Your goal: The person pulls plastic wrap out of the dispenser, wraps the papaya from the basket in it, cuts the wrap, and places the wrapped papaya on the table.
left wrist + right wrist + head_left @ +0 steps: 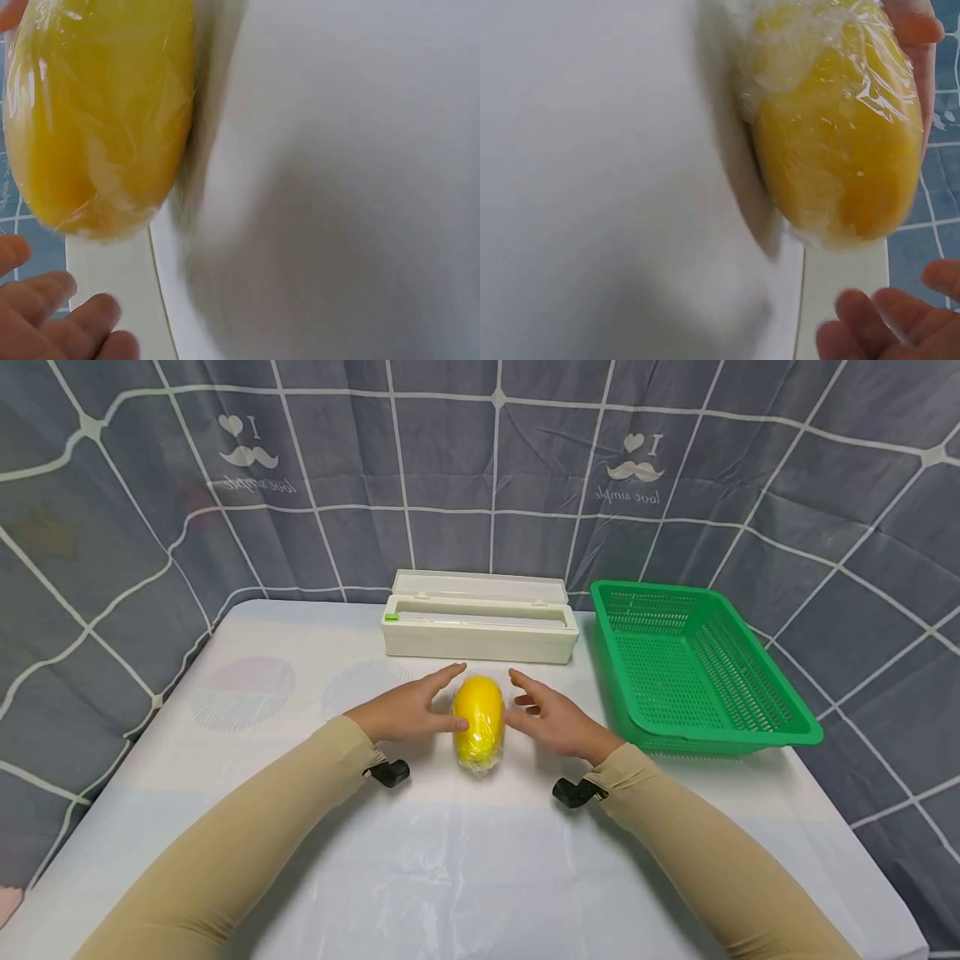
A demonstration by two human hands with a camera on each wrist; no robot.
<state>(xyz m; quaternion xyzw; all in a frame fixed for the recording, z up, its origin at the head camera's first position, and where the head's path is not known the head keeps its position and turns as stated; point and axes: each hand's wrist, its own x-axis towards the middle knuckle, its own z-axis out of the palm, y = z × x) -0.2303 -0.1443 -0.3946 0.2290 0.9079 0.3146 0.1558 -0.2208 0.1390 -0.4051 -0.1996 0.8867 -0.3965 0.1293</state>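
Observation:
A smooth yellow oval fruit [480, 714], wrapped in clear cling film, lies on the white tabletop between my hands. The film bunches loosely at its near end, and creases shine in the right wrist view across the yellow fruit [840, 135]. My left hand [408, 703] is to its left, fingers spread forward, with the thumb tip at the fruit's side; whether it touches I cannot tell. On the other side my right hand [558, 717] has its fingers loosely bent and its thumb close to the wrap. Neither hand curls round the fruit.
Behind the fruit stands a white cling film dispenser [480, 643] with its lid raised and a small green slider [392, 617] at its left. A green plastic basket [622, 693] sits at the right. Grey checked curtain [450, 468] hangs along the table's back and sides.

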